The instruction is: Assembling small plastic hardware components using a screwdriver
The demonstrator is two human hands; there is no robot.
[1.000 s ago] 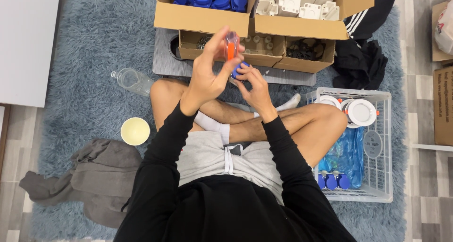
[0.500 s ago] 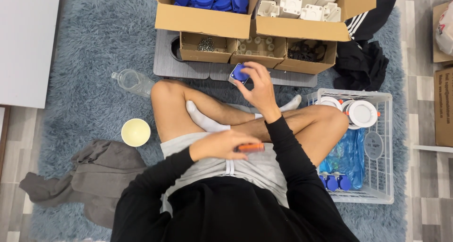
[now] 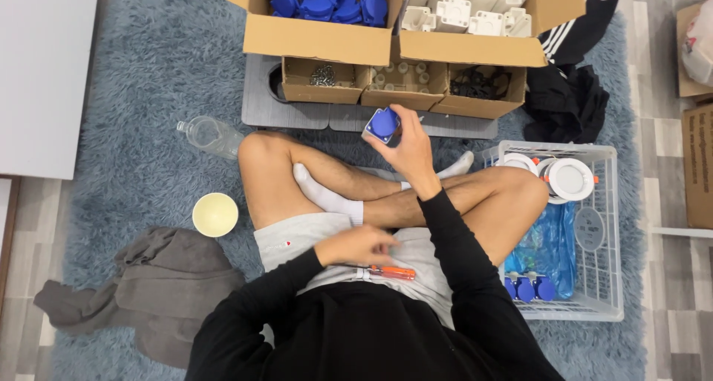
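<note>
My right hand (image 3: 410, 155) is raised in front of my crossed legs, shut on a small blue plastic part (image 3: 383, 122) with a white edge. Down at my lap, my left hand (image 3: 360, 245) hovers with loose fingers just above an orange-handled screwdriver (image 3: 394, 272). The screwdriver lies on my grey shorts, its shaft pointing toward that hand. Beyond the blue part stands a cardboard box (image 3: 319, 38) full of similar blue parts.
A second box (image 3: 475, 48) holds white parts; three small trays (image 3: 405, 96) of hardware sit below. A white wire basket (image 3: 609, 225) with round white lamps and blue parts is at my right. A plastic bottle (image 3: 212, 136), pale cup (image 3: 215, 214) and grey garment (image 3: 163, 284) lie left.
My left hand came down from the blue part with the screwdriver to my lap and let it rest on the shorts. My right hand stayed up holding the blue part.
</note>
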